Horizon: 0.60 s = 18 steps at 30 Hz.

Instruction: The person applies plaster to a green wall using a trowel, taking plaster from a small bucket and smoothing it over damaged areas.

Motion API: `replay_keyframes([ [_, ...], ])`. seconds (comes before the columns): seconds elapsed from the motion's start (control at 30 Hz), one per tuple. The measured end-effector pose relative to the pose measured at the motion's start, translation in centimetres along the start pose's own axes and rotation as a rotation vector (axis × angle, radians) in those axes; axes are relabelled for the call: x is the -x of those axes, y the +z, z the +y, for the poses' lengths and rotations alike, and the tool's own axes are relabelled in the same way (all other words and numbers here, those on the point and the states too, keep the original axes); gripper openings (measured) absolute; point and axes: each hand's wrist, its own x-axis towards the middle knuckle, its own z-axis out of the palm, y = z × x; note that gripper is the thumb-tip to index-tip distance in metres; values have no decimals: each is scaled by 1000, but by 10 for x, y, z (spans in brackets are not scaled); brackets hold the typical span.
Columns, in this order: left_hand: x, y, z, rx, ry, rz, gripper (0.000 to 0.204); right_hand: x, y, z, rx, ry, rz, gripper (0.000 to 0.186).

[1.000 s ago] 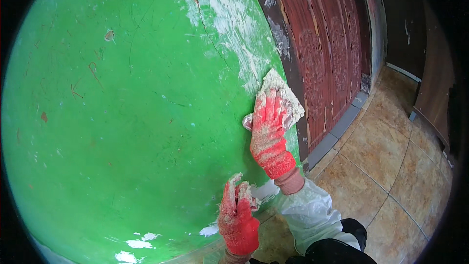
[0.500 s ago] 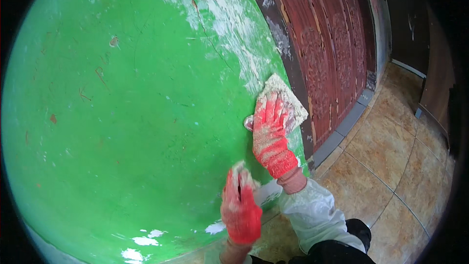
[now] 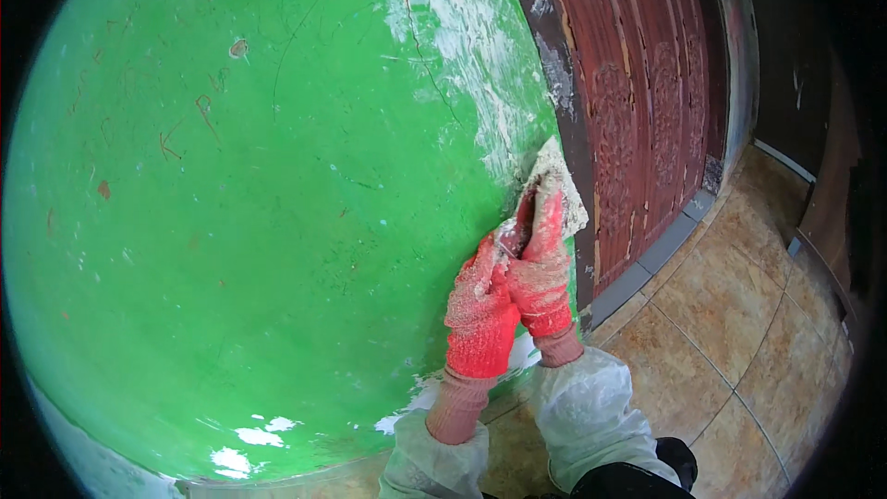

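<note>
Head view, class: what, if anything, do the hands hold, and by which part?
The right hand holds a flat, pale-crusted tool by its lower part, a corner jutting out above. Whether the left hand, beside it, also grips cannot be told.

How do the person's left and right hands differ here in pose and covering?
The red-gloved left hand sits lower in the picture; the red-gloved right hand reaches higher, its fingers against the white-caked flat piece. The left hand shows a longer stretch between glove and whitish sleeve; the right hand shows a shorter one. Both gloves carry pale smears.
</note>
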Motion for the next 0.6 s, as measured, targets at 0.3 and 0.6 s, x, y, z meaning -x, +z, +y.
replay_keyframes([
  [0.3, -7, 12, -1, 260, -135, -48, 41, 2, -1, -7, -135, 39, 163, 74],
  [0.6, -3, 22, 19, 242, -159, -97, 37, 13, -20, -14, 22, 48, 217, 70],
])
